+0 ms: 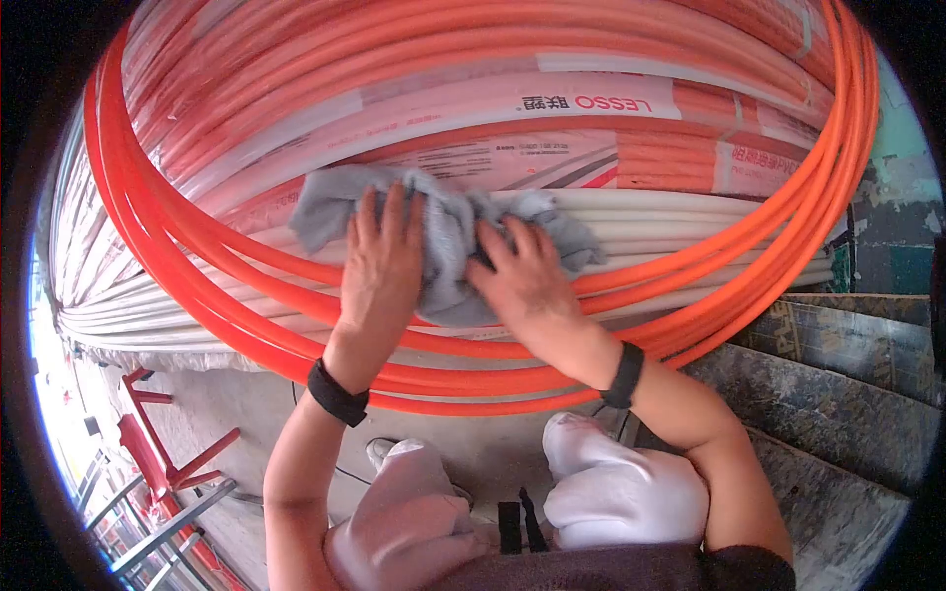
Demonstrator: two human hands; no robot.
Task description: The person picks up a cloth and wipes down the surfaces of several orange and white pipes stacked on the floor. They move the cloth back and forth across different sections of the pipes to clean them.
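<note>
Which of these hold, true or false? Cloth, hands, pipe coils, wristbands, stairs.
1. Both hands press on a grey cloth. True: left hand lies flat on it, right hand bunches it.
2. The cloth lies on the floor. False: it rests against the orange pipe coil.
3. White pipes are coiled alongside the orange ones. True.
4. Each wrist is bare. False: a black band sits on the left wrist, another black band on the right.
5. Stairs are at the left. False: they are at the right.
</note>
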